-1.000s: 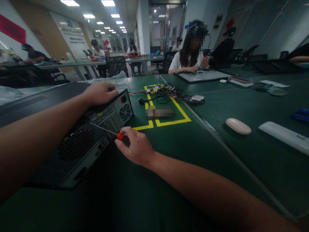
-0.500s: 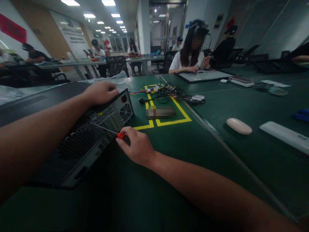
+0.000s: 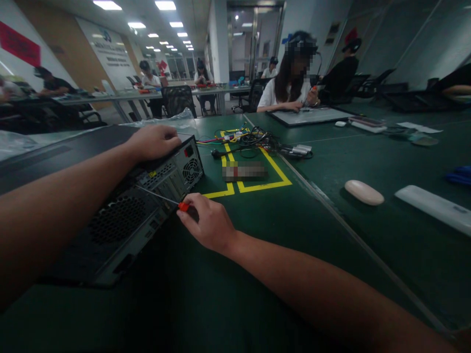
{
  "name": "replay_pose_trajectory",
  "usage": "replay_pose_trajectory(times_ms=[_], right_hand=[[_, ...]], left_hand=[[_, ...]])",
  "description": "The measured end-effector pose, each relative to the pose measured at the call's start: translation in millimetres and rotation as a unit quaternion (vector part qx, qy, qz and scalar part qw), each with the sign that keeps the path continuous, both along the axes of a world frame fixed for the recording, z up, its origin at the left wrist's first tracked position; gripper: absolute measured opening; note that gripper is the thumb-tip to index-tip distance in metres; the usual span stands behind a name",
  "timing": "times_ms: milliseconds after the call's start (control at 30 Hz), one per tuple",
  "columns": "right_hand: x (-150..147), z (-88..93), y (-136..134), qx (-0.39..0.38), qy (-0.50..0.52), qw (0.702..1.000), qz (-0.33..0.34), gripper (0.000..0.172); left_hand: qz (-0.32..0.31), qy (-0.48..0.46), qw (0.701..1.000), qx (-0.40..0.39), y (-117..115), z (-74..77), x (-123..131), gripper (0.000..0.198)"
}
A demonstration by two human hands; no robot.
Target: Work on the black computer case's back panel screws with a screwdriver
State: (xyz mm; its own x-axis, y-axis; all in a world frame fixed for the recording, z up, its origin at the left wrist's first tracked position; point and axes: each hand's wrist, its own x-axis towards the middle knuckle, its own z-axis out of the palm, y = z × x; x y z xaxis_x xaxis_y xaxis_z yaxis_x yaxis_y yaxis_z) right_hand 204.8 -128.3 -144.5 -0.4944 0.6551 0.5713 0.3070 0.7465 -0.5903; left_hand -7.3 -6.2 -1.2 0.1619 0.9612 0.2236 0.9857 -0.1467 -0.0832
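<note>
A computer case lies on the table at my left, its rear panel with fan grille, slots and perforated vent facing right. My left hand presses on its upper side near the rear edge, fingers bent and partly hidden. My right hand pinches the orange-red handle of a screwdriver between thumb and fingers. The thin metal shaft points left to the rear panel, above the perforated vent. Exactly what the tip touches is too dark to tell.
Beyond the case lies a tangle of cables by yellow tape and a blurred-out object. To the right are a pale oval case and a long white object. A person works across the table at a flat panel.
Hardly anything differs. Both my hands, the screwdriver and the computer case keep their places.
</note>
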Motion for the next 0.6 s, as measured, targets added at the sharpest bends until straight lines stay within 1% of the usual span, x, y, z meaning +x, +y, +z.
replay_pose_trajectory(times_ms=[167, 600], right_hand=[[1.2, 1.3, -0.3, -0.005, -0.003, 1.0, 0.003, 0.028], [0.0, 0.3, -0.3, -0.005, -0.002, 1.0, -0.003, 0.028]], left_hand=[[-0.004, -0.011, 1.0, -0.009, -0.6, 0.9, 1.2, 0.043], [-0.004, -0.009, 1.0, 0.002, 2.3, -2.4, -2.2, 0.042]])
